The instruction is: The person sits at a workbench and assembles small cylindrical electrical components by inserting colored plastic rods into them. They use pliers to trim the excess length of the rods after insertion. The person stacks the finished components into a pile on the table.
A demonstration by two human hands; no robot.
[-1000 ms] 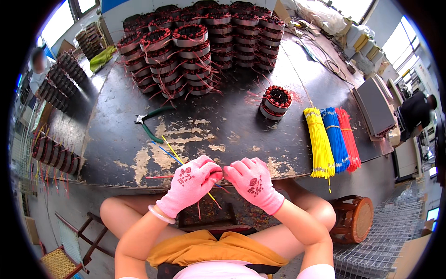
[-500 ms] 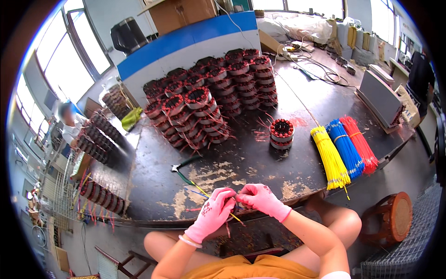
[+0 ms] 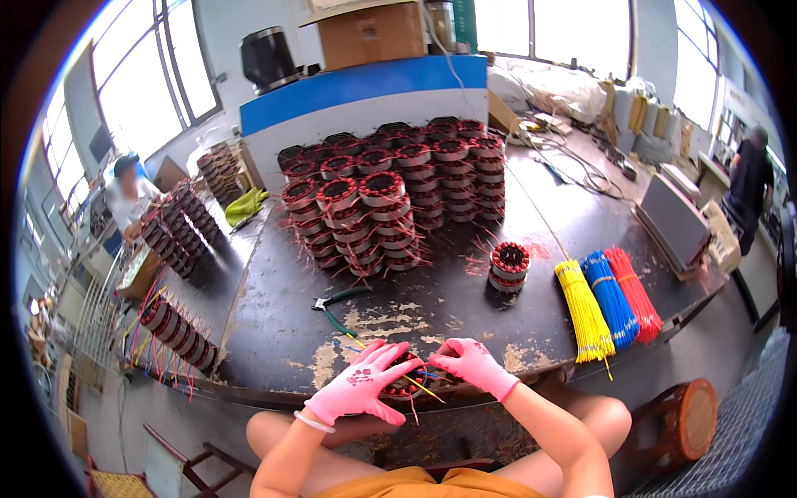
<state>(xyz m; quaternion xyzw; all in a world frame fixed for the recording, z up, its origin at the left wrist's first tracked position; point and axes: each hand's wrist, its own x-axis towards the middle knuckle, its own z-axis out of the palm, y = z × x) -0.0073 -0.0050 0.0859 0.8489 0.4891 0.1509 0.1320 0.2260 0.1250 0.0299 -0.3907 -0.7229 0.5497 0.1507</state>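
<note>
A wound stator [image 3: 403, 385] with red coil ends lies at the table's near edge, partly hidden by my left hand [image 3: 362, 385]. That pink-gloved hand is open, its fingers spread along the stator's far side and its thumb apart on the near side. My right hand [image 3: 475, 365], also gloved in pink, pinches a thin lead wire [image 3: 426, 367] just right of the stator. Yellow and blue leads stick out around the stator. Green-handled pliers [image 3: 335, 322] lie beyond my left hand. Another stator [image 3: 509, 267] stands upright farther right.
Stacked stators [image 3: 365, 199] fill the far middle of the table. Bundles of yellow wires [image 3: 584, 311], blue wires [image 3: 610, 299] and red wires [image 3: 633, 295] lie at the right. A wooden stool [image 3: 693, 419] stands at the lower right. Another person [image 3: 129, 199] is at the far left.
My left hand has gone from curled fingers to spread ones, uncovering the stator. My right hand has come slightly away from it, still pinching. The whole view has shifted.
</note>
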